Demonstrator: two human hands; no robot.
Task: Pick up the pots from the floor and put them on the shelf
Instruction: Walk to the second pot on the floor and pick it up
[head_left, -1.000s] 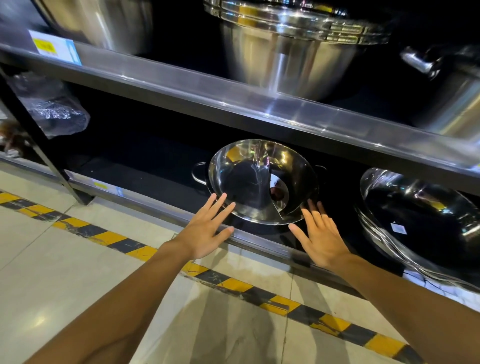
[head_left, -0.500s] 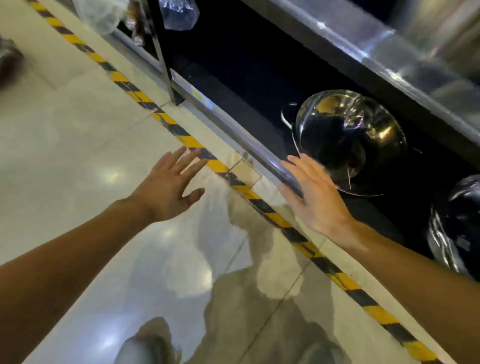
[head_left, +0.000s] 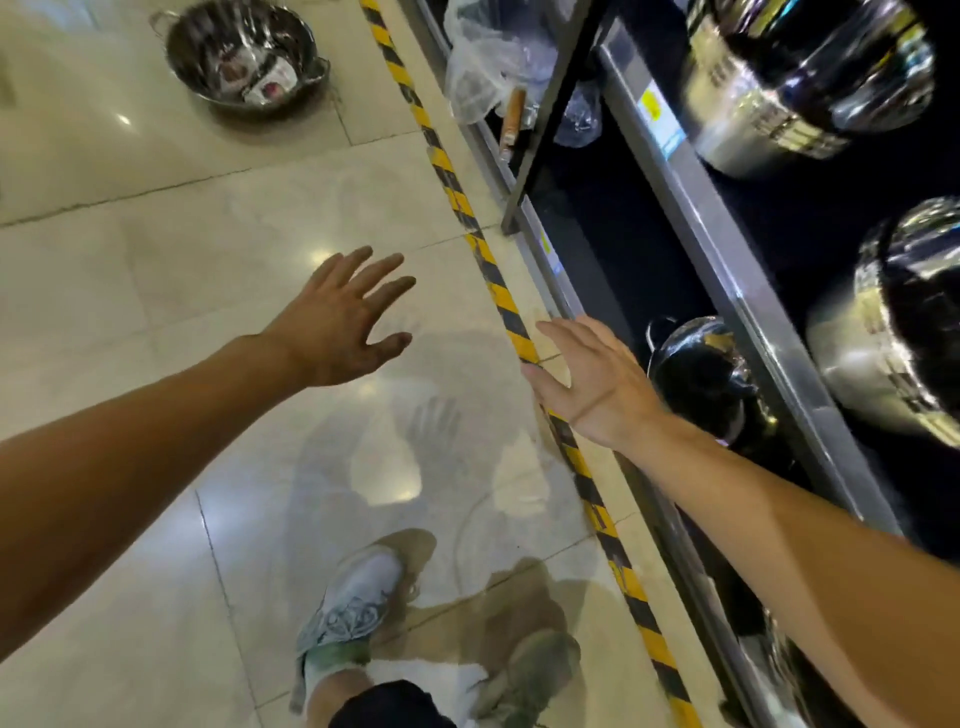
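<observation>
Fingers are spread on left hand (head_left: 340, 325) and right hand (head_left: 597, 382); nothing is gripped. Pot (head_left: 247, 54), seemingly labelled, is seen on floor (head_left: 156, 312).

Both my arms are stretched out forward, bare forearms, nothing in either one. My left hand (head_left: 340, 325) is palm-down with fingers (head_left: 379, 270) spread wide, right hand (head_left: 597, 379) flat and open too, fingers together-ish.

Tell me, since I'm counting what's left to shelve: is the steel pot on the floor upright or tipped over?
Upright. The steel pot sits on the floor tiles with its open mouth facing up, and its inside, with paper labels, is visible.
</observation>
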